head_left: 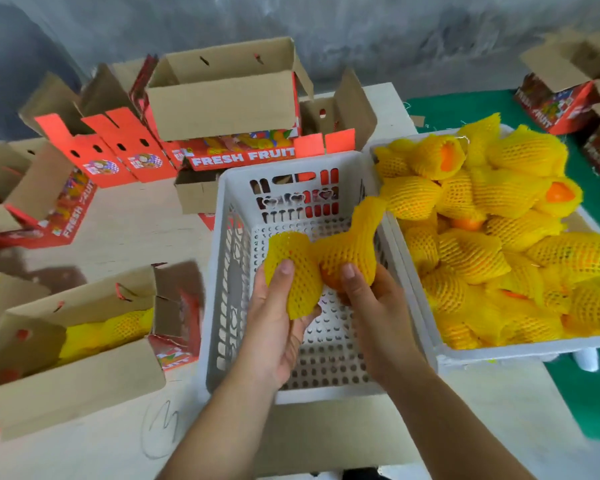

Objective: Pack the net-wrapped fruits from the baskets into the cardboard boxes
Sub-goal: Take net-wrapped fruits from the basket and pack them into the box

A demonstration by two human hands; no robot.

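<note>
Over an otherwise empty white plastic basket I hold an orange fruit in a yellow foam net. My right hand grips the fruit's body, where orange skin shows under the thumb. My left hand grips the loose end of the net between thumb and fingers. A second white basket on the right is heaped with several net-wrapped fruits. At the lower left an open cardboard box holds net-wrapped fruits.
Several open red and brown "FRESH FRUIT" boxes stand at the back and left of the pale table. More boxes sit on a green surface at the right. A grey wall closes the back.
</note>
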